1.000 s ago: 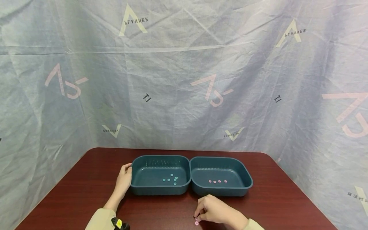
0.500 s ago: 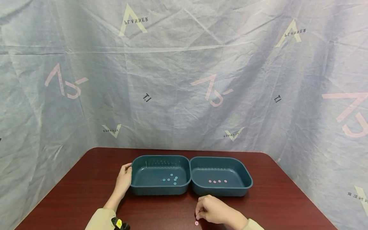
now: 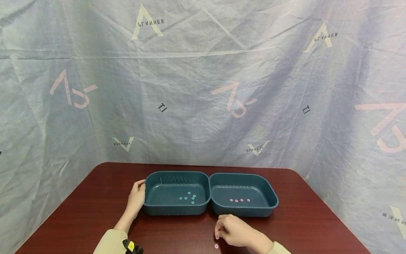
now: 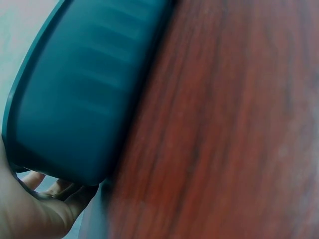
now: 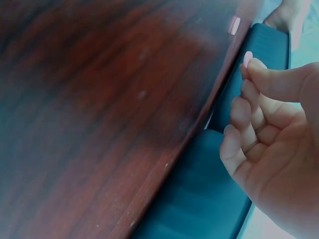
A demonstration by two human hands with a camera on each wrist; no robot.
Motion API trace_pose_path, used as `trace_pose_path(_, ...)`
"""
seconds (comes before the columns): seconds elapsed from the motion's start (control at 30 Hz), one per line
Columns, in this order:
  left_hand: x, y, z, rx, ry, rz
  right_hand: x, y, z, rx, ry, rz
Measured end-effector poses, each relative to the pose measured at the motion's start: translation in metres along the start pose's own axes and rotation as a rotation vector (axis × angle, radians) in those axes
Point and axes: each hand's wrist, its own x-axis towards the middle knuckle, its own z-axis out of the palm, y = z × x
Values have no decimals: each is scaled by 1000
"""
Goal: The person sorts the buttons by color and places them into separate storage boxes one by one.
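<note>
My right hand [image 3: 234,231] pinches a small pink button [image 5: 247,59] between thumb and index fingertip, close over the table; its other fingers are curled. Another pink button [image 3: 216,246] lies on the table just in front of those fingertips. My left hand [image 3: 137,199] holds the left end of a dark teal tray [image 3: 174,210], its fingers bent round the end wall in the left wrist view. Several light-blue buttons [image 3: 185,198] lie on that tray's floor. A matching right tray [image 3: 244,211] stands against it, with several pink buttons [image 3: 236,200] in a loose row inside.
Both trays stand side by side on a dark red wooden table [image 3: 85,211]. A printed grey cloth [image 3: 190,134] hangs behind and around the table. A black device with a yellow mark [image 3: 131,246] sits at my left wrist.
My right hand has drawn up slightly with the pinched pink button, away from the button on the table. The left hand and both trays stay in place.
</note>
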Motion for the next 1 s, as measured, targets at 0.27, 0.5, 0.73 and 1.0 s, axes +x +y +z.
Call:
trace_pose_path(0.27, 1, 0, 1, -4, 5, -3, 1, -2, -3, 25, 21, 15)
trace_pose_path(0.5, -1, 0, 0, -4, -4, -7, 5, -3, -8, 113, 49, 36)
trace_pose_path(0.73, -1, 1, -1, -7, -21, -7, 10, -4, -18, 142, 145, 122)
trace_pose_path(1.0, -2, 2, -1, -8, -27, -7, 14, -1, -29, 171, 266, 178)
